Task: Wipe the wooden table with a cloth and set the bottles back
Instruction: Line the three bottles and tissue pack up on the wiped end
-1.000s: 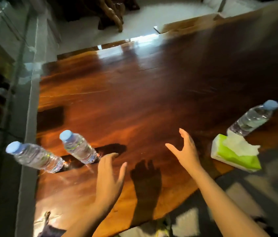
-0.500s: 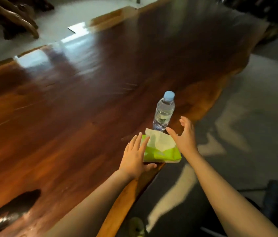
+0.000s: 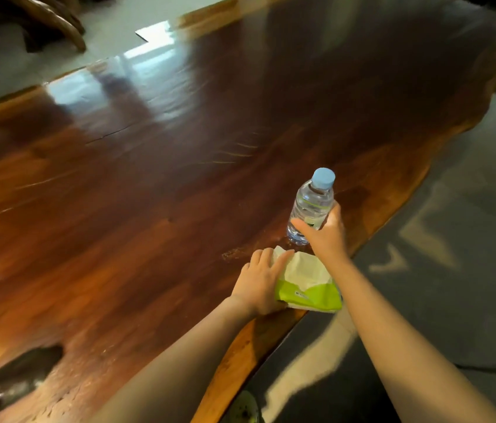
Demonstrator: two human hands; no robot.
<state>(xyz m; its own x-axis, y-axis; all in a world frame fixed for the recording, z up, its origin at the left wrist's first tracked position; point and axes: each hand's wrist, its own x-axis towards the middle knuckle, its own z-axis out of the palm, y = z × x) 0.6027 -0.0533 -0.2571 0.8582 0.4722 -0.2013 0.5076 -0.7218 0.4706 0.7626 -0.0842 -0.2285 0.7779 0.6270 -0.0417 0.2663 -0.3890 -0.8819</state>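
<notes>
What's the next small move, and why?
Probably lift the water bottle off the wooden table: the right hand wraps its lower half, it stands upright on the surface to be wiped, and the left hand rests on the green tissue pack.

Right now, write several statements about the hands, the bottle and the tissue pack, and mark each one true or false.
1. The right hand grips the bottle. True.
2. The bottle lies on its side. False: it stands upright on the wooden table.
3. The left hand rests on the green tissue pack. True.
4. The bottle has no cap. False: a blue cap is on it.
</notes>
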